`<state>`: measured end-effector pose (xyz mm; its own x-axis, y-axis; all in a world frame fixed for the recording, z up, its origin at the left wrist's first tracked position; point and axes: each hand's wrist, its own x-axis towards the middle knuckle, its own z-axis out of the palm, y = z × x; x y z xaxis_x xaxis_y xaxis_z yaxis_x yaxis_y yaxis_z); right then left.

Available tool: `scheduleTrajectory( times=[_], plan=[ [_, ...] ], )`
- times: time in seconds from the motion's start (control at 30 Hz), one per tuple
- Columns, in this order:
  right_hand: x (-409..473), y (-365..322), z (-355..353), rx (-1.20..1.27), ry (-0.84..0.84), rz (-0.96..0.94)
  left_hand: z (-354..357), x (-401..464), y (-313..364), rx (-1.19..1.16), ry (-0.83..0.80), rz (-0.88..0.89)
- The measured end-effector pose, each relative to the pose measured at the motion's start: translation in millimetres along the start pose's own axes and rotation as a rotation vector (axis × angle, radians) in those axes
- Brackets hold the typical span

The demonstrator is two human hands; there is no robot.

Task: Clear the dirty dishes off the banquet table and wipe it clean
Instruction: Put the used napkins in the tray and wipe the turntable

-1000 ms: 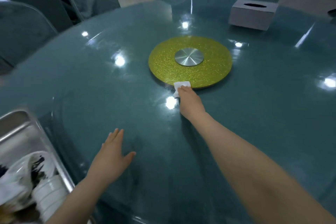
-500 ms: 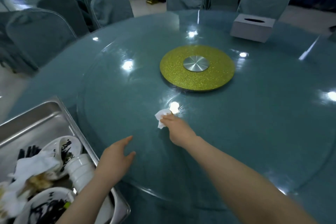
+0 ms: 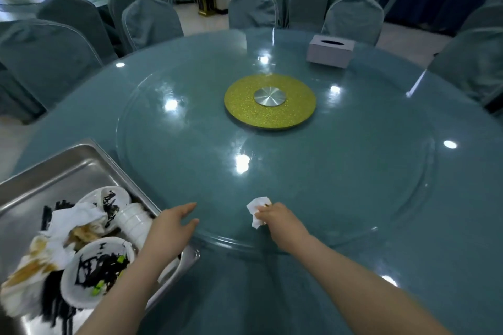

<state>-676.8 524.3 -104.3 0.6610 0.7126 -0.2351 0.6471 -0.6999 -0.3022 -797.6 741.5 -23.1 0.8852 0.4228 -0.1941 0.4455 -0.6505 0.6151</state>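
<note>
Wiping step: your right hand pinches the crumpled tissue near the surface's near edge, left hand relaxed and empty beside the dish-filled tray; next, likely bin the tissue there.

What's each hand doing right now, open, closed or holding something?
Left hand: open, fingers straight, holding nothing, near the metal tray.
Right hand: closed in a grip on a crumpled white tissue at the glass table.

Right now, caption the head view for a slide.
Right hand wipes round teal glass table with crumpled white tissue; left hand hovers open.
</note>
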Motion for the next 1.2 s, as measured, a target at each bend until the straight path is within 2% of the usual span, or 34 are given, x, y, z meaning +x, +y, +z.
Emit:
scheduleTrajectory(
  times=[0.2, 0.37, 0.53, 0.73, 0.97, 1.2],
  plan=[
    [-44, 19, 1, -0.011, -0.060, 0.117, -3, -23, -8, -0.069, 0.010, -0.032],
    [-63, 26, -12, 0.031, -0.102, 0.313, -13, -33, -14, -0.147, 0.034, -0.049],
    [-72, 31, -26, 0.120, 0.063, 0.448, -17, -39, -19, -0.180, 0.036, -0.058],
    [-60, 3, -41, 0.161, 0.134, 0.334, -19, -46, -26, -0.236, 0.033, -0.067],
    [-31, -42, -52, 0.218, 0.323, 0.223, -39, -61, -53, -0.302, 0.100, -0.112],
    [7, -106, -48, 0.299, 0.310, 0.097, -70, -83, -99, -0.325, 0.257, -0.206]
  ],
)
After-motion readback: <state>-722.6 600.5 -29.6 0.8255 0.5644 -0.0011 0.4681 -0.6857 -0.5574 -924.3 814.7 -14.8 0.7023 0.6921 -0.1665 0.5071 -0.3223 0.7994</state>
